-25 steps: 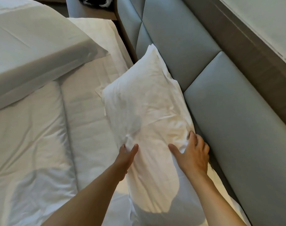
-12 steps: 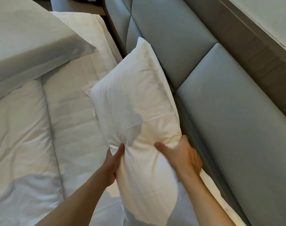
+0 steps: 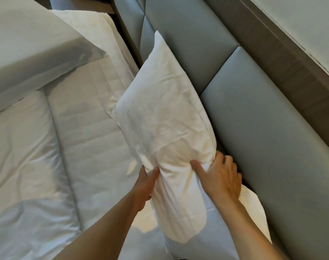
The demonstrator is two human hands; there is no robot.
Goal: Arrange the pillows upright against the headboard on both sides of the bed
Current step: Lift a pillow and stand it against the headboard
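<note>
A white pillow (image 3: 165, 113) stands on its long edge beside the grey padded headboard (image 3: 263, 119), its far corner touching the padding. My left hand (image 3: 144, 186) grips the pillow's near left side, thumb on the front and fingers behind it. My right hand (image 3: 221, 178) grips the near right side, thumb pressed into the fabric and fingers wrapped round the edge next to the headboard. A second white pillow (image 3: 28, 53) lies flat at the upper left of the bed.
The white duvet (image 3: 19, 166) is folded back over the left part of the bed, with the quilted mattress cover (image 3: 88, 128) bare beside it. A brown wall panel (image 3: 283, 59) and a pale ledge run above the headboard.
Both hands went from resting flat on the leaning pillow to gripping its near end. The pillow has been lifted and bunched, and now stands steeper beside the headboard.
</note>
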